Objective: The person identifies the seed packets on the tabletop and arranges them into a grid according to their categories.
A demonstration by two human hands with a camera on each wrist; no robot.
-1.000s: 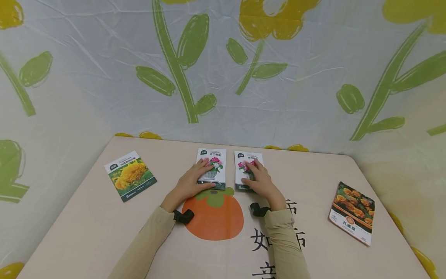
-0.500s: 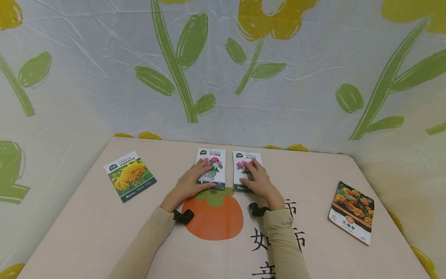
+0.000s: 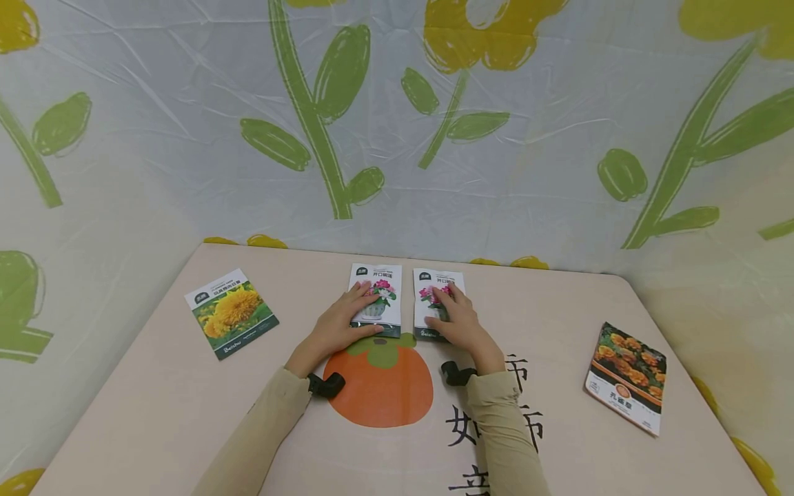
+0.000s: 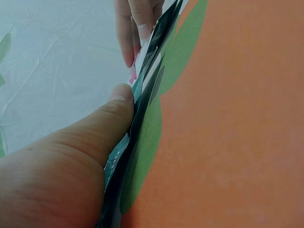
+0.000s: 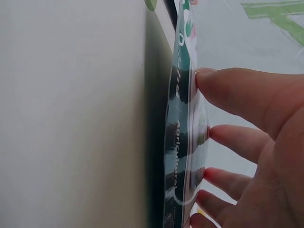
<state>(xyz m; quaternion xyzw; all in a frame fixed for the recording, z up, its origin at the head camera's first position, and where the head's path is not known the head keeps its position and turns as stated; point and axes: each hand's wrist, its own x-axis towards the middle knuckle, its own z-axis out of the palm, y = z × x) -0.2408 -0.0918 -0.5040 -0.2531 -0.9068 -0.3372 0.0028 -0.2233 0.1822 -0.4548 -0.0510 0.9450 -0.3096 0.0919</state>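
Two matching white seed packets with pink flowers in a pot lie side by side at the far middle of the table. On the left seed packet point(image 3: 383, 306) rests my left hand point(image 3: 337, 324), fingers spread over its left part and the thumb point(image 4: 121, 102) along its dark lower edge. My right hand point(image 3: 465, 325) touches the right seed packet point(image 3: 423, 313) with spread fingertips and covers part of its picture. From the right wrist camera, the thumb and fingertips press on the face of this packet point(image 5: 183, 114), whose lower edge stands slightly off the table. A narrow gap separates the packets.
A seed packet with yellow flowers point(image 3: 234, 313) lies tilted at the left. At the right is a thicker seed packet or stack with orange flowers point(image 3: 628, 379). The table point(image 3: 149, 413) bears a persimmon print point(image 3: 380, 389); a flowered cloth point(image 3: 217, 193) hangs behind it.
My right hand has slid the right seed packet a little to the left, narrowing the gap between the two packets. The left hand and its packet have stayed put.
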